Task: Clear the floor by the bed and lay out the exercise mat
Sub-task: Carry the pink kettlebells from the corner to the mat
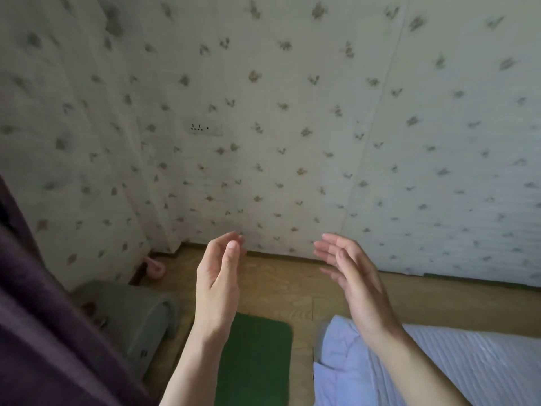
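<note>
A green exercise mat [257, 356] lies flat on the wooden floor [292, 285], running from below my arms toward the wall. My left hand [218, 282] is raised above the mat's far end, fingers relaxed, holding nothing. My right hand [351, 273] hovers to the right, palm facing left, fingers straight and empty. The bed [456, 364], with pale blue-white bedding, borders the mat on the right.
A grey rounded container [134, 315] stands on the floor left of the mat. A pink object [155, 266] lies in the corner by the wall. Dark purple fabric [44, 332] fills the lower left. Flowered wallpaper with a socket [205, 128] faces me.
</note>
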{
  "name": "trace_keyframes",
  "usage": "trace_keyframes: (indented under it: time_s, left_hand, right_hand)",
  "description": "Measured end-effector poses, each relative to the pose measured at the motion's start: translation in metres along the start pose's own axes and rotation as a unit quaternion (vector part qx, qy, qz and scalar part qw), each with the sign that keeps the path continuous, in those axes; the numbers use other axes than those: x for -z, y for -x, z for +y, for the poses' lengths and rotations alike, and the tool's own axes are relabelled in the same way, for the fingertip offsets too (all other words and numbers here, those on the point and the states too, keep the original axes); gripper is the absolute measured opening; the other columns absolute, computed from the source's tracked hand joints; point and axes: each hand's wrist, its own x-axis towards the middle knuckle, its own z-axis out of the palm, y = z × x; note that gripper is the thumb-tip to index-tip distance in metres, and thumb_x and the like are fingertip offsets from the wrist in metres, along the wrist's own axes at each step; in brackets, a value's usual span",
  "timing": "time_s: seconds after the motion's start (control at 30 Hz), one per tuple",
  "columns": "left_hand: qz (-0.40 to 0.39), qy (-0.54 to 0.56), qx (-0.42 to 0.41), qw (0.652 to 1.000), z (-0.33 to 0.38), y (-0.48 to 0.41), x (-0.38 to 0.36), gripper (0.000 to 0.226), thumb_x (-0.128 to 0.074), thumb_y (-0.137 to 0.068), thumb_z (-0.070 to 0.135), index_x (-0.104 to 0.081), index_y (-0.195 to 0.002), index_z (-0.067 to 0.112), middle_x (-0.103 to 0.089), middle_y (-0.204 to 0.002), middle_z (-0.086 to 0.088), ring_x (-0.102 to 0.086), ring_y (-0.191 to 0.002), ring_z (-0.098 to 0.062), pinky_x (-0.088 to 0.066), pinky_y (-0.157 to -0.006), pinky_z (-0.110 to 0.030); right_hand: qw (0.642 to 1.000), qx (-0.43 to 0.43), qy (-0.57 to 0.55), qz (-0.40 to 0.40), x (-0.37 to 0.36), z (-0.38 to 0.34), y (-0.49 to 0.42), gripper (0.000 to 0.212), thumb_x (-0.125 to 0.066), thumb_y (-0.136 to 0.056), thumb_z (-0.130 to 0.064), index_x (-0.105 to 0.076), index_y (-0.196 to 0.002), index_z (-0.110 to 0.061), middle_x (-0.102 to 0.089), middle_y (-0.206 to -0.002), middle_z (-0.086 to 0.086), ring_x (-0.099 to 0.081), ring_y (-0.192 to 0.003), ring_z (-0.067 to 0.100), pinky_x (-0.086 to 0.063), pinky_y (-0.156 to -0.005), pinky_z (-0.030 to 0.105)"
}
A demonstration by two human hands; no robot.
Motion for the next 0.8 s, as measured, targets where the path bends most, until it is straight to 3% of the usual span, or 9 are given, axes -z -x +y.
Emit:
trace_keyframes:
  time_s: [0.13, 0.33, 0.47, 0.53, 0.67, 0.8]
  left_hand:
    - [0.039, 0.000, 0.012, 0.999, -0.013, -0.049, 0.007, 0.025, -0.047, -0.103, 0.025, -0.060, -0.124, 0.021, -0.071, -0.116, 0.005, -0.066, -0.107, -0.006, -0.052, -0.095, -0.033]
    - [0.091, -0.044, 0.008, 0.995, -0.037, -0.123, 0.000, 0.025, -0.047, -0.103, 0.025, -0.061, -0.123, 0.020, -0.072, -0.116, 0.003, -0.066, -0.107, -0.009, -0.051, -0.091, -0.032]
    - [0.161, -0.057, 0.007, 0.985, -0.047, -0.188, -0.021, 0.028, -0.049, -0.102, 0.026, -0.057, -0.127, 0.018, -0.072, -0.114, 0.002, -0.067, -0.109, -0.015, -0.051, -0.098, -0.041]
    - [0.191, -0.053, 0.013, 0.980, -0.044, -0.221, -0.034, 0.032, -0.052, -0.100, 0.029, -0.052, -0.131, 0.022, -0.072, -0.112, 0.005, -0.066, -0.111, -0.017, -0.050, -0.102, -0.047]
    - [0.245, -0.087, 0.000, 0.966, -0.034, -0.269, -0.040, 0.035, -0.054, -0.098, 0.031, -0.049, -0.133, 0.025, -0.070, -0.116, 0.002, -0.066, -0.111, -0.014, -0.052, -0.100, -0.047]
    - [0.309, -0.103, -0.004, 0.945, -0.031, -0.302, -0.025, 0.027, -0.053, -0.100, 0.019, -0.055, -0.126, 0.013, -0.073, -0.096, 0.000, -0.071, -0.083, -0.005, -0.059, -0.080, -0.030]
  right_hand:
    - [0.999, -0.008, 0.001, -0.031, -0.021, 0.017, -0.061, 0.047, -0.051, -0.087, -0.053, -0.065, -0.123, -0.027, -0.071, -0.123, -0.001, -0.065, -0.120, 0.015, -0.051, -0.098, 0.034]
    - [0.997, -0.020, -0.018, -0.071, -0.038, 0.053, -0.160, 0.046, -0.052, -0.089, -0.055, -0.063, -0.123, -0.026, -0.070, -0.124, 0.000, -0.065, -0.120, 0.016, -0.052, -0.102, 0.041]
    - [0.993, -0.044, -0.053, -0.091, -0.039, 0.076, -0.240, 0.055, -0.062, -0.075, -0.078, -0.070, -0.113, -0.040, -0.072, -0.120, -0.002, -0.066, -0.118, 0.018, -0.051, -0.104, 0.046]
    - [0.991, -0.056, -0.061, -0.105, -0.038, 0.082, -0.284, 0.063, -0.063, -0.070, -0.081, -0.070, -0.114, -0.037, -0.072, -0.119, -0.002, -0.066, -0.117, 0.019, -0.049, -0.105, 0.047]
    - [0.981, -0.076, -0.064, -0.165, -0.056, 0.092, -0.359, 0.038, -0.054, -0.093, -0.053, -0.067, -0.116, -0.026, -0.071, -0.119, 0.001, -0.066, -0.118, 0.021, -0.051, -0.104, 0.045]
    - [0.970, -0.092, -0.070, -0.214, -0.096, 0.099, -0.405, 0.032, -0.052, -0.098, -0.045, -0.066, -0.117, -0.023, -0.071, -0.119, -0.001, -0.066, -0.115, 0.016, -0.051, -0.104, 0.046]
